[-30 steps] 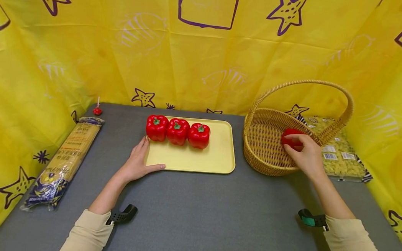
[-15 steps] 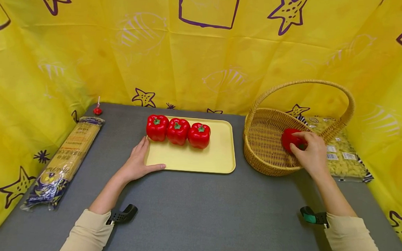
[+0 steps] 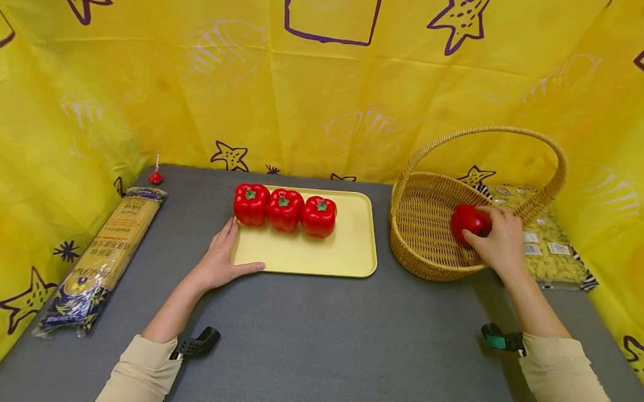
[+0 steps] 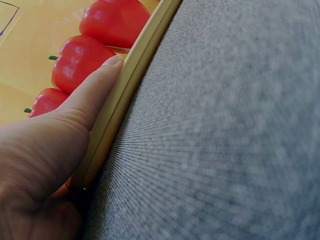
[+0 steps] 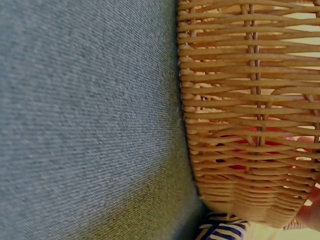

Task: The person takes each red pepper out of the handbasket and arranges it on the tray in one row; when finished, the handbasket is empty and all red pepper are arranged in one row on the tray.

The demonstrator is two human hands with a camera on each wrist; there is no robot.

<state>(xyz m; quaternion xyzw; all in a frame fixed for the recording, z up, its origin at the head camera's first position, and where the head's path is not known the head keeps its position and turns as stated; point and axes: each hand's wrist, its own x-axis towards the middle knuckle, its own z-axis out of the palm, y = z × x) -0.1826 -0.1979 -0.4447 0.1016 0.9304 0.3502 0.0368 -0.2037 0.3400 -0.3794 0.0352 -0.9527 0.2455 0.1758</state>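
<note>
Inside the wicker basket (image 3: pixel 431 232), my right hand (image 3: pixel 499 239) holds a red bell pepper (image 3: pixel 469 222) between thumb and fingers. The right wrist view shows mostly the basket's woven wall (image 5: pixel 255 100), with red glimpsed through the gaps. At the near left corner of the pale yellow tray (image 3: pixel 307 258), my left hand (image 3: pixel 221 259) lies with its fingers straight along the left side. Its thumb (image 4: pixel 95 87) rests along the near rim. Three red bell peppers stand in a row on the tray: left (image 3: pixel 251 205), middle (image 3: pixel 285 211) and right (image 3: pixel 318 217).
A long pack of spaghetti (image 3: pixel 103 255) lies at the left on the grey table (image 3: pixel 313 348). Near the back left corner is a small red item (image 3: pixel 156 177) with a pale stem. A clear bag (image 3: pixel 551 252) of yellowish contents lies behind the basket. The basket's handle (image 3: pixel 487 130) arches high.
My right hand has shifted slightly right and settled round the pepper in the basket, more of which now shows. The left hand, tray and its three peppers have stayed put.
</note>
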